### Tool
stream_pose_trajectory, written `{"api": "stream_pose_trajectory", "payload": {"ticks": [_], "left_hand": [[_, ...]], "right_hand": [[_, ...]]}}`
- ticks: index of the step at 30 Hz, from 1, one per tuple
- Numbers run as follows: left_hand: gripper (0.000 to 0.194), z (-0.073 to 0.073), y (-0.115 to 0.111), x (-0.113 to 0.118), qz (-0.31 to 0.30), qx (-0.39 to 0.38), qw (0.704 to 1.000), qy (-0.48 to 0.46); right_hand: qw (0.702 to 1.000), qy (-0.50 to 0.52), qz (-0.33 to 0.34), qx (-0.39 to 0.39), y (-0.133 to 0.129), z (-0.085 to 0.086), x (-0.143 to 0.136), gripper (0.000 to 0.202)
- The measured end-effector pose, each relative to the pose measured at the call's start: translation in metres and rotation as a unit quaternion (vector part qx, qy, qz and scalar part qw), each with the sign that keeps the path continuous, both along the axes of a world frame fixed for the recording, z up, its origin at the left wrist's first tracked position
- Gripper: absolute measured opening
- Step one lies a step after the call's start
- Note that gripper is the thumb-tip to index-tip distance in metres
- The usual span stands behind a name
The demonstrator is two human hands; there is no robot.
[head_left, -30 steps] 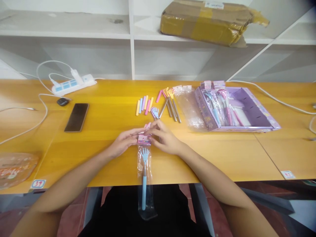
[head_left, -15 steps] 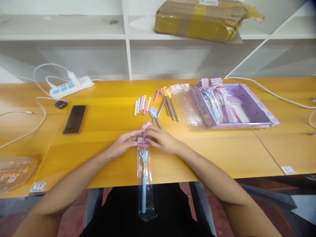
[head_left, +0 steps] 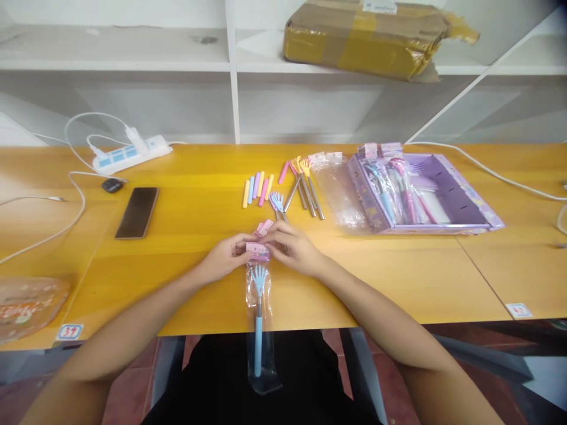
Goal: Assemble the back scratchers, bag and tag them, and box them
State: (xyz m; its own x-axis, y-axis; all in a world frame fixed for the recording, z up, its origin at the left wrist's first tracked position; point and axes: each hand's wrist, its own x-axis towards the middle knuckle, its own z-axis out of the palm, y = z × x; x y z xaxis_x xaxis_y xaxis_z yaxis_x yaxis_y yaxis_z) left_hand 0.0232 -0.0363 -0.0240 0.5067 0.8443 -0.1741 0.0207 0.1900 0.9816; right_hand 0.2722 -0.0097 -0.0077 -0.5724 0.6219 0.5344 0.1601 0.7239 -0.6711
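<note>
A clear bag (head_left: 266, 360) holds a blue hand-shaped scratcher (head_left: 258, 330) and hangs over the table's front edge. Its pink printed header (head_left: 257, 250) lies between my hands. My left hand (head_left: 228, 257) pinches the header's left side, thumb in front. On the right side, my right hand (head_left: 292, 248) has its fingers closed on the header. More pink card (head_left: 264, 227) shows just behind the fingers. Purple scratcher heads (head_left: 277, 202) lie behind my right hand, with yellow and pink ones (head_left: 301, 166) on metal rods farther back. Several coloured handle tubes (head_left: 257, 189) lie beside them.
At the right, a purple box (head_left: 465, 200) holds bagged scratchers, beside empty clear bags (head_left: 339, 192). A phone (head_left: 137, 212), power strip (head_left: 133, 154) and cables are on the left. A taped carton (head_left: 363, 41) sits on the shelf; a clear item (head_left: 31, 307) lies front left.
My fingers have shifted slightly on the header, so more of its printed face shows. The bagged scratcher has stayed nearly in place. The whole view has moved a little.
</note>
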Motion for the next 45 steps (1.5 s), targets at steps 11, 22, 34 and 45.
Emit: {"api": "stream_pose_trajectory", "payload": {"ticks": [11, 22, 34, 45], "left_hand": [[0.039, 0.01, -0.004, 0.0, -0.036, 0.009, 0.999, -0.021], [0.032, 0.004, -0.001, 0.0, -0.011, 0.02, 1.0, 0.018], [0.029, 0.006, -0.003, 0.001, 0.002, 0.037, 0.999, 0.037], [0.021, 0.011, -0.009, 0.004, 0.018, 0.029, 0.999, 0.04]], "right_hand": [[0.996, -0.03, 0.077, -0.017, -0.001, 0.003, 0.002, 0.018], [0.986, -0.053, 0.049, -0.154, -0.007, -0.014, -0.001, 0.026], [0.981, -0.085, 0.036, -0.172, -0.01, -0.014, -0.005, 0.041], [0.978, -0.084, 0.048, -0.185, -0.013, -0.012, -0.007, 0.038]]}}
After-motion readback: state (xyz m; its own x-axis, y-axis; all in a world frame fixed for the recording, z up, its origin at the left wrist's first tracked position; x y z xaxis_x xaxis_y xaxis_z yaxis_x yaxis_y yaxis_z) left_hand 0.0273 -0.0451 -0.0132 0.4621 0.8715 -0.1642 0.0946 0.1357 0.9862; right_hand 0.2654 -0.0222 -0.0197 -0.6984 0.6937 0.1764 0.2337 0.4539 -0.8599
